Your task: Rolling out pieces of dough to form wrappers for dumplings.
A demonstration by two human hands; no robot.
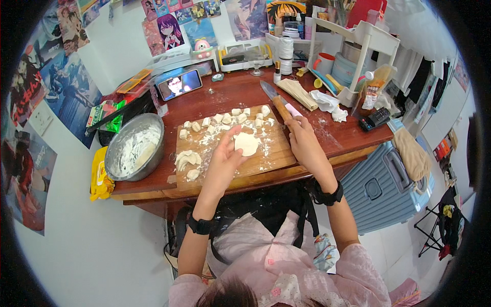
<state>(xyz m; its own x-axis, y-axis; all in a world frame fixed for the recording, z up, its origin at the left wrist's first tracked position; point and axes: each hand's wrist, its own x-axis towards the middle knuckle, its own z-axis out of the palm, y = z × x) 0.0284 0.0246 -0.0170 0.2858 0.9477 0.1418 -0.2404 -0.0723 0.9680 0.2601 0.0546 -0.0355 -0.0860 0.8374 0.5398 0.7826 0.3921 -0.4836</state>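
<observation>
My left hand (226, 157) holds a thin round dough wrapper (246, 144) between thumb and fingers, above the floured wooden cutting board (245, 169). At the board's right edge, my right hand (305, 139) has its fingers around the near end of a wooden rolling pin (282, 108). Partly behind the pin lies a knife (269, 90) with a pink handle (293, 109). Several small dough pieces (218, 118) are spread along the board's far side. A pile of flattened wrappers (188, 159) and one more dough lump (193, 174) sit at its left.
A metal bowl (132, 147) with flour and dough stands left of the board. Behind are a propped phone (180, 85) and a white thread spool (285, 48). To the right lie a folded tan cloth (297, 94), crumpled tissue (325, 100) and a remote control (374, 119).
</observation>
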